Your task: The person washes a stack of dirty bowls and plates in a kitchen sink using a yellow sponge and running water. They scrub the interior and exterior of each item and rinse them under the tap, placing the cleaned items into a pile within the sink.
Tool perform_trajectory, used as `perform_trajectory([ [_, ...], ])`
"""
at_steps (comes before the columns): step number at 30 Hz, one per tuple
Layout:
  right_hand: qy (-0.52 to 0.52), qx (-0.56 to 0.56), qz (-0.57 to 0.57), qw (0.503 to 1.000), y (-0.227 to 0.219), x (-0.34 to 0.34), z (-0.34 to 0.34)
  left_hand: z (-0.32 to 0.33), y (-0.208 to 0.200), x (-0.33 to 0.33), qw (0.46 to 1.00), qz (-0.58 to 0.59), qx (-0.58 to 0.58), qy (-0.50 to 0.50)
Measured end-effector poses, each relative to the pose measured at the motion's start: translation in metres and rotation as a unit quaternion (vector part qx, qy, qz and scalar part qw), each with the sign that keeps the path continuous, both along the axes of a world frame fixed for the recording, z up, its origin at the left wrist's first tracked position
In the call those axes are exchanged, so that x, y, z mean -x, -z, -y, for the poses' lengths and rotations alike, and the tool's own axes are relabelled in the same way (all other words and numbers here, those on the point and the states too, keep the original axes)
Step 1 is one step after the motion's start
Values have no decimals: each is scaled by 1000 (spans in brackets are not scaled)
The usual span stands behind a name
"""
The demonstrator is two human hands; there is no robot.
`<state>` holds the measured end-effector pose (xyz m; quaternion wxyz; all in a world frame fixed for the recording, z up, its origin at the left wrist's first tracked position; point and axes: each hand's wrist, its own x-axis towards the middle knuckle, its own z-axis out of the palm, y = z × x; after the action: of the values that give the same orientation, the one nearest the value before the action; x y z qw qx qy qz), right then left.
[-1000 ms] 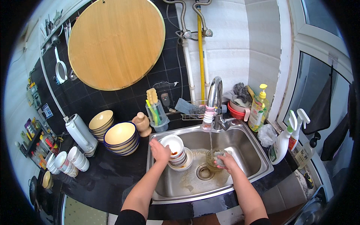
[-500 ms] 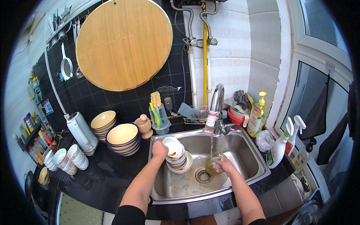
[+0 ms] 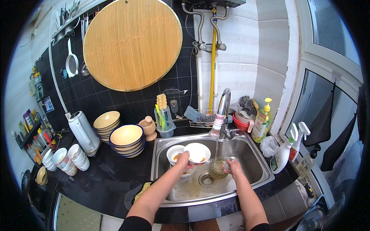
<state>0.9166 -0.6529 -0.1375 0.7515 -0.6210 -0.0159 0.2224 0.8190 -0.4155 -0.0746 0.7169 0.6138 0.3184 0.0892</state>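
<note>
The person's left forearm (image 3: 156, 192) and right forearm (image 3: 248, 198) cross the table's front edge (image 3: 181, 215); left hand (image 3: 182, 161) closed in a grip; right hand (image 3: 233, 168) likewise, fingers bent.

- The white bowl (image 3: 198, 151) was held by its near left edge in the left hand (image 3: 184, 162), over the sink (image 3: 246, 156); its mouth faced upward, and an orange-brown smear marked the inside near the rim.
- The stacked white dishes (image 3: 174, 151) sat in the left part of the sink, just beside that bowl and partly hidden by it and the hand. The top one lay open side up, with an orange stain inside; lower dishes showed only in part.
- The clear glass bowl (image 3: 218, 168), yellowish in tint, was held at its right side in the right hand (image 3: 233, 168), mouth up, beneath the running water (image 3: 216, 147) and near the drain (image 3: 207, 179).
</note>
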Motion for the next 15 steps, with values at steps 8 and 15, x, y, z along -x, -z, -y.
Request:
perform_trajectory([
  [8, 49, -98, -14, 994, -10, 4, -2, 71, 10, -32, 994, 86, 63, 20],
  [15, 108, 3, 342, 934, -24, 18, -12, 62, 25, -3, 989, 121, 59, 54],
])
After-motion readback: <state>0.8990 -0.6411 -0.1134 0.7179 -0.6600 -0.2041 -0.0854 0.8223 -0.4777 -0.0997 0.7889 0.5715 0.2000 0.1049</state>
